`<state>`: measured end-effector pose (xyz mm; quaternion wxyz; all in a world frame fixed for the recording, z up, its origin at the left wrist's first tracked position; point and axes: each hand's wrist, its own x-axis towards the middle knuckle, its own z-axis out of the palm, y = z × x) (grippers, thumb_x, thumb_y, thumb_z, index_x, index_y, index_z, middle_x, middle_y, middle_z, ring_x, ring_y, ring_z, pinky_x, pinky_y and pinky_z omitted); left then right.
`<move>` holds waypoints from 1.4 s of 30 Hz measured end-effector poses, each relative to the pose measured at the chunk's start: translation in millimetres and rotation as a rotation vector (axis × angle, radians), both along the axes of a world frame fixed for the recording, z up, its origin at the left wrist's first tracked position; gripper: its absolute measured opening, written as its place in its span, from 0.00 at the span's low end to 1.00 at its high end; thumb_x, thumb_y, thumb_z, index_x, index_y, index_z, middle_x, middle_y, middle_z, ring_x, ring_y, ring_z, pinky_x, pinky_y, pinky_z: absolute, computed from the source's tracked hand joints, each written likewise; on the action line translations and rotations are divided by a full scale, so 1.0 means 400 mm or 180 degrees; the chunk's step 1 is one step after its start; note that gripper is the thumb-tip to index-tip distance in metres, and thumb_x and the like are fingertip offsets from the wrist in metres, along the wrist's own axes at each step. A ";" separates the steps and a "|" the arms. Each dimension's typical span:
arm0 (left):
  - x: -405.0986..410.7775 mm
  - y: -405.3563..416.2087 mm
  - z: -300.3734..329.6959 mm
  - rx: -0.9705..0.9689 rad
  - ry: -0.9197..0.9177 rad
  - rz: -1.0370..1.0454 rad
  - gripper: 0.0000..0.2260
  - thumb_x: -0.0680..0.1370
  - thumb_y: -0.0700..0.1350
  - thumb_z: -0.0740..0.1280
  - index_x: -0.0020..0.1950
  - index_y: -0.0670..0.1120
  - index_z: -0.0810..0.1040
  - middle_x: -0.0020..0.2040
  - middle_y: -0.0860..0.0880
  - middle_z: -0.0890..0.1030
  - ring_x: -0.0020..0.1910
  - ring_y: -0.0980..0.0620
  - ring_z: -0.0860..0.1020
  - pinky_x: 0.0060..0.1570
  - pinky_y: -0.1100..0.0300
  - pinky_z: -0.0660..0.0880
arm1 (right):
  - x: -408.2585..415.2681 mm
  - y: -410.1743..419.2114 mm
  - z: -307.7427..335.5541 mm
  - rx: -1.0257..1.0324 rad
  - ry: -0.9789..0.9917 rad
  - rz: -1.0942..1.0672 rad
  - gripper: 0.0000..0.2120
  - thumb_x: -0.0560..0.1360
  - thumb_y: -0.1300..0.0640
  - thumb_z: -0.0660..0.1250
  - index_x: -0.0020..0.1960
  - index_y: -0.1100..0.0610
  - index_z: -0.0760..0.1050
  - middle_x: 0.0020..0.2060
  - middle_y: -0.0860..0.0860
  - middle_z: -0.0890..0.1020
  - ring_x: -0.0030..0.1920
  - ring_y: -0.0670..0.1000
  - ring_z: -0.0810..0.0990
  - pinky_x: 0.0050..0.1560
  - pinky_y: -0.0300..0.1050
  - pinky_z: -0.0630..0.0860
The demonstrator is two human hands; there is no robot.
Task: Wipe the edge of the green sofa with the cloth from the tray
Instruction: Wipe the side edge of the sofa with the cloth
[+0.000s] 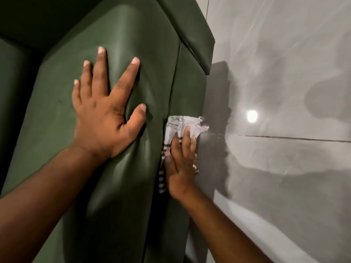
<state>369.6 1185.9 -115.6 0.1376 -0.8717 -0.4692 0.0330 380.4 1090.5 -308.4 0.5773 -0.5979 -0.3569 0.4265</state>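
Observation:
The green sofa fills the left and middle of the view, its cushion dented under my left hand, which lies flat with fingers spread and holds nothing. My right hand presses a pale cloth with dark stripes against the sofa's front side panel, just below the cushion seam. The cloth's frayed end sticks out past my fingertips; its striped part hangs along the seam under my palm. The tray is not in view.
A glossy grey tiled floor lies to the right of the sofa, with a dark grout line and a bright lamp reflection. The sofa's arm or back rises at the top.

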 end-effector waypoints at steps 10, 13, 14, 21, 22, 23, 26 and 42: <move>0.002 -0.001 0.005 -0.0031 -0.0001 0.0020 0.33 0.74 0.65 0.52 0.79 0.61 0.53 0.82 0.42 0.47 0.79 0.35 0.48 0.73 0.33 0.50 | 0.345 0.521 -0.147 -0.0882 0.1126 -0.0265 0.39 0.66 0.21 0.43 0.72 0.38 0.51 0.70 0.47 0.69 0.64 0.55 0.67 0.36 0.17 0.38; 0.000 0.003 -0.003 0.0001 0.0004 -0.0020 0.33 0.74 0.65 0.53 0.79 0.60 0.54 0.81 0.41 0.47 0.79 0.34 0.48 0.73 0.32 0.50 | 0.333 0.500 -0.125 -0.0740 0.1216 -0.0291 0.37 0.70 0.29 0.42 0.75 0.43 0.48 0.77 0.49 0.58 0.76 0.55 0.58 0.76 0.61 0.48; 0.000 0.005 -0.006 0.0014 -0.0002 -0.0021 0.33 0.74 0.65 0.53 0.79 0.60 0.53 0.81 0.41 0.47 0.79 0.34 0.48 0.73 0.32 0.49 | 0.329 0.492 -0.117 -0.0697 0.1125 -0.0278 0.37 0.69 0.29 0.42 0.75 0.43 0.49 0.78 0.49 0.57 0.76 0.55 0.57 0.75 0.65 0.50; -0.002 0.000 -0.009 0.0045 0.0044 0.0011 0.33 0.74 0.66 0.53 0.79 0.60 0.53 0.81 0.42 0.47 0.79 0.34 0.49 0.73 0.33 0.50 | 0.048 0.094 -0.034 0.0019 -0.0118 0.0117 0.27 0.79 0.37 0.40 0.75 0.43 0.44 0.79 0.52 0.46 0.78 0.57 0.41 0.77 0.54 0.38; -0.001 -0.001 -0.005 0.0040 0.0033 0.0033 0.33 0.74 0.66 0.53 0.79 0.60 0.53 0.82 0.42 0.47 0.79 0.34 0.49 0.73 0.33 0.50 | -0.008 -0.012 -0.017 0.0121 -0.0109 0.0175 0.27 0.77 0.33 0.37 0.74 0.38 0.41 0.79 0.46 0.41 0.78 0.54 0.38 0.76 0.53 0.36; 0.001 -0.002 -0.001 0.0027 0.0030 0.0051 0.33 0.74 0.66 0.53 0.79 0.61 0.53 0.82 0.42 0.47 0.79 0.35 0.48 0.73 0.33 0.50 | -0.052 -0.092 -0.010 0.0067 -0.0011 0.0206 0.27 0.75 0.30 0.35 0.72 0.33 0.38 0.76 0.38 0.36 0.77 0.50 0.34 0.76 0.52 0.36; 0.001 0.000 -0.001 -0.0019 0.0041 0.0061 0.33 0.74 0.65 0.52 0.79 0.61 0.52 0.82 0.43 0.47 0.79 0.35 0.47 0.73 0.34 0.48 | -0.086 -0.138 0.010 -0.0280 0.0388 0.0193 0.27 0.69 0.25 0.35 0.67 0.25 0.35 0.71 0.30 0.31 0.74 0.41 0.31 0.77 0.54 0.38; -0.136 0.012 0.097 -0.0956 -0.0579 0.0115 0.30 0.79 0.63 0.47 0.80 0.56 0.51 0.82 0.50 0.49 0.81 0.49 0.45 0.78 0.44 0.42 | 0.164 0.262 0.231 0.0323 0.0776 -0.0511 0.31 0.75 0.40 0.47 0.74 0.54 0.59 0.76 0.58 0.60 0.76 0.58 0.57 0.75 0.62 0.55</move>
